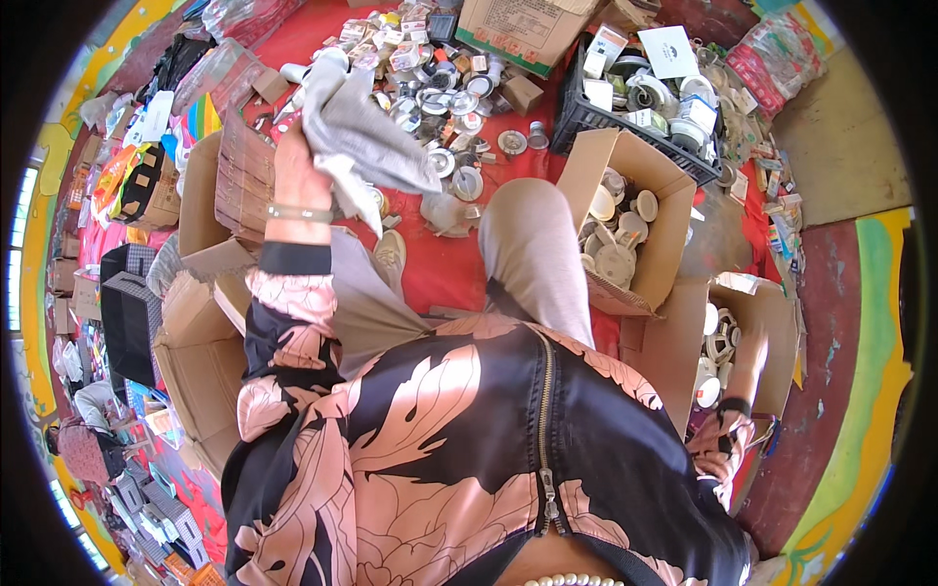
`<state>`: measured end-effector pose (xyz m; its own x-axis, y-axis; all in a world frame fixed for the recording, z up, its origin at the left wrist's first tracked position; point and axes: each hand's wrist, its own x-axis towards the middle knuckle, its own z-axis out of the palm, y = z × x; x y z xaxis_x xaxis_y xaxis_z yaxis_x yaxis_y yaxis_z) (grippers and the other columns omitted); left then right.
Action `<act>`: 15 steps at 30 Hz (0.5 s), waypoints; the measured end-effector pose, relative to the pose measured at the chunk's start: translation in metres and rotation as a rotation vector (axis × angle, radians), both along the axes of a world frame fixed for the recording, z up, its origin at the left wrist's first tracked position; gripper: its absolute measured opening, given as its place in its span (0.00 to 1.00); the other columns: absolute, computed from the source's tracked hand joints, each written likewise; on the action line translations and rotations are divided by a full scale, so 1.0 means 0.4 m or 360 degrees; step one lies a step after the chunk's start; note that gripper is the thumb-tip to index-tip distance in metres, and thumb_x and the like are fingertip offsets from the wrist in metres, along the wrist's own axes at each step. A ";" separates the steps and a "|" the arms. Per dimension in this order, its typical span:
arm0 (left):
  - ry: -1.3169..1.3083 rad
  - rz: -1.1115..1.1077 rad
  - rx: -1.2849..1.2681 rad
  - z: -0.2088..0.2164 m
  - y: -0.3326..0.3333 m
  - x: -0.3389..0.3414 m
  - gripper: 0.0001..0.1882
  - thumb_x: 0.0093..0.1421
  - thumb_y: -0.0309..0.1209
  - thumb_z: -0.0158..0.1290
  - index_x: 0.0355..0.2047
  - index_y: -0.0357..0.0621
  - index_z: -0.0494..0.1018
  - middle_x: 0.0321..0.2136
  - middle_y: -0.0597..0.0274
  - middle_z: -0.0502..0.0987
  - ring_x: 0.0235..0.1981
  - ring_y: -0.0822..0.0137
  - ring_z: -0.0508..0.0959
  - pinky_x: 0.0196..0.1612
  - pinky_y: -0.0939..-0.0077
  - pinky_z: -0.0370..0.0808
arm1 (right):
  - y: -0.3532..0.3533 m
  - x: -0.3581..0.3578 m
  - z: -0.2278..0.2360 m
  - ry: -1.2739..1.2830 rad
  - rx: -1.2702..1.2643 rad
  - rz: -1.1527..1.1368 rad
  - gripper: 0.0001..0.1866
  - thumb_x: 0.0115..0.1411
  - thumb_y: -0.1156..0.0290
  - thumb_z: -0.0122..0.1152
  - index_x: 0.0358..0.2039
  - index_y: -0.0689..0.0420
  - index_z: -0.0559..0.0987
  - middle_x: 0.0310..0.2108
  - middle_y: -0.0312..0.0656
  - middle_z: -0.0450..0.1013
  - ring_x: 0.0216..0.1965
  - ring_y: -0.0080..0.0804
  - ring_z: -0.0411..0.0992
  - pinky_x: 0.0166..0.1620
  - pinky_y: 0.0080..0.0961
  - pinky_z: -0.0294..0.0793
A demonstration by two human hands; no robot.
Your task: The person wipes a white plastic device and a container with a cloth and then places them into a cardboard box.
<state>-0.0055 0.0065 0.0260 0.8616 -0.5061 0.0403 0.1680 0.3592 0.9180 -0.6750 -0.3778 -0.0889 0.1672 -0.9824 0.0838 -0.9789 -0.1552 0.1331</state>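
Left hand raised, closed on a grey cloth, its fingers mostly hidden by the fabric; the cloth hangs toward the right in loose folds, above the left side of the red floor covering. The right hand reaches over the near edge of the lower cardboard box, close to the white round pieces inside; I cannot tell whether its fingers are spread or pinching anything.

Just beyond that box stands the taller cardboard box, open, with white discs and shallow round pieces piled loosely within. Past its far edge, a black plastic crate is filled to the rim with round fittings and small cartons, a white square box lying on top near the crate's far edge.

Toward the far edge of the red covering, a heap of small boxes and round parts spreads beside a printed carton. On the left, an open brown carton stands next to a black box; the contents of both are hard to make out.
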 end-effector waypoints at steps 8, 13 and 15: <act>0.0719 -0.0235 -0.0450 0.023 -0.197 -0.009 0.13 0.60 0.29 0.39 0.37 0.34 0.70 0.36 0.52 0.75 0.38 0.59 0.75 0.45 0.65 0.72 | 0.433 1.177 0.346 -0.2053 0.1001 0.1863 0.37 0.55 0.67 0.57 0.62 0.55 0.52 0.60 0.43 0.53 0.58 0.34 0.55 0.55 0.26 0.61; 0.0817 -0.0457 -0.0878 0.023 -0.252 -0.027 0.13 0.60 0.33 0.43 0.39 0.36 0.68 0.35 0.54 0.74 0.37 0.60 0.73 0.44 0.66 0.70 | 0.483 1.448 0.262 -0.2702 0.1923 0.1030 0.20 0.59 0.71 0.53 0.52 0.59 0.66 0.41 0.38 0.71 0.41 0.28 0.70 0.42 0.23 0.71; 0.0584 -0.0268 -0.0488 -0.035 -0.256 0.035 0.15 0.58 0.36 0.48 0.39 0.37 0.68 0.30 0.56 0.72 0.34 0.63 0.71 0.43 0.68 0.68 | 0.376 1.459 0.192 -0.3122 0.2156 0.0645 0.16 0.57 0.74 0.53 0.47 0.60 0.70 0.39 0.44 0.72 0.41 0.36 0.71 0.43 0.25 0.72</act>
